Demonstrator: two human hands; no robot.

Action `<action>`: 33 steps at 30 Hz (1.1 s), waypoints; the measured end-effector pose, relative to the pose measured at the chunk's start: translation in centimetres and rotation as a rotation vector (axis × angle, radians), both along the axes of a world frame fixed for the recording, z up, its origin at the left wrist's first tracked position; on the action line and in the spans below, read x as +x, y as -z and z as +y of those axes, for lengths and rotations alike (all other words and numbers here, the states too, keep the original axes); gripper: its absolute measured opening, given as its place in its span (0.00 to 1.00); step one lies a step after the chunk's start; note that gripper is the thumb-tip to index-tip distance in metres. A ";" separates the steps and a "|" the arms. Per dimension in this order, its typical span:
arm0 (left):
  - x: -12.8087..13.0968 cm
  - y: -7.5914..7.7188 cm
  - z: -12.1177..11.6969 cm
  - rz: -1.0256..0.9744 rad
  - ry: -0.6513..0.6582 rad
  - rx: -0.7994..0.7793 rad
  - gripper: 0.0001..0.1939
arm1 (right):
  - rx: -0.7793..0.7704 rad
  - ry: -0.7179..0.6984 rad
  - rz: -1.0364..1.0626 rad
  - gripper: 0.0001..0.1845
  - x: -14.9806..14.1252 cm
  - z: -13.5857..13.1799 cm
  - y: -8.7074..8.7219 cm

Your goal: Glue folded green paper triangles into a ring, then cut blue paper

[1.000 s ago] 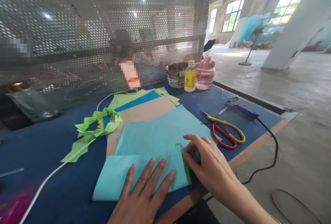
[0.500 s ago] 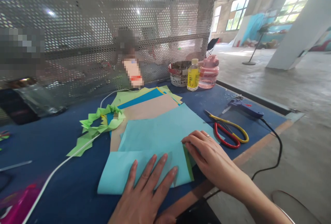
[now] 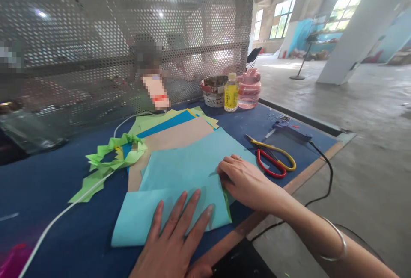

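A light blue sheet of paper (image 3: 183, 167) lies in front of me, its near part folded over in a wide flap with green showing at the right edge. My left hand (image 3: 180, 231) rests flat on the flap, fingers spread. At the flap's right corner, my right hand (image 3: 239, 179) has its fingers curled and pressed together on the paper's edge; the fingertips are partly hidden. Right of that hand lie scissors (image 3: 272, 158) with one red and one yellow handle. Under the blue sheet is a pinkish-beige sheet (image 3: 176, 134).
A zigzag green paper ring (image 3: 138, 154) and white cord (image 3: 61, 216) lie left. A glue gun (image 3: 290, 130) sits right, its black cord hanging off the edge. A basket (image 3: 215, 92), yellow-labelled bottle (image 3: 231, 94) and pink jug (image 3: 249, 90) stand behind, near a perforated metal panel (image 3: 199, 21).
The view has swung slightly to the right, so the table's things appear further left. My right fingers have curled in more at the flap's edge, covering more of the green strip. My left hand stays on the flap.
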State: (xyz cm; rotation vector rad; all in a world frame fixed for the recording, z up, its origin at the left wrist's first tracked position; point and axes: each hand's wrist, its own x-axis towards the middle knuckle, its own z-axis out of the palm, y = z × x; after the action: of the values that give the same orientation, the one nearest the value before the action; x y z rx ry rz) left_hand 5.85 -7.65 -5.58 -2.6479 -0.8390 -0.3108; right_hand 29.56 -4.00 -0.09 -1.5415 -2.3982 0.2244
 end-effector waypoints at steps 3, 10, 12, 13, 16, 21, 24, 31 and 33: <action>-0.1 0.1 0.1 0.000 0.019 0.040 0.37 | -0.010 0.027 0.059 0.10 0.0 0.1 -0.1; 0.2 -0.1 0.2 0.014 0.024 0.032 0.37 | 0.085 0.195 0.037 0.05 0.7 1.8 -0.5; 0.2 -0.1 0.1 0.021 0.025 0.023 0.38 | 0.118 0.239 -0.059 0.05 1.0 2.7 -0.8; 0.2 -0.1 0.1 0.023 0.022 0.021 0.38 | 0.131 0.256 -0.094 0.06 1.2 3.1 -1.0; 0.1 0.0 0.1 0.007 0.017 0.000 0.37 | 0.180 0.289 -0.138 0.07 1.4 3.6 -1.4; 0.0 0.1 0.1 -0.023 0.007 0.021 0.37 | 0.292 0.318 -0.123 0.08 0.4 0.1 -1.2; -0.1 0.2 0.1 -0.012 0.007 0.018 0.36 | 0.072 0.218 -0.015 0.21 -0.7 -3.2 -0.4; -0.4 -0.5 -0.5 -0.071 -0.025 -0.105 0.35 | 0.058 0.194 0.258 0.09 -2.3 -5.5 2.0; -1.3 -1.4 -0.7 -0.116 -0.117 -0.167 0.34 | 0.070 0.203 0.292 0.09 -2.5 -5.2 2.3</action>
State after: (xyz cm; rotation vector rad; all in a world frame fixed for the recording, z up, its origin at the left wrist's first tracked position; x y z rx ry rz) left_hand 4.55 -8.37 -4.20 -2.7403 -1.0966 -0.3831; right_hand 27.05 -9.20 -2.42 -1.5851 -1.9931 0.2963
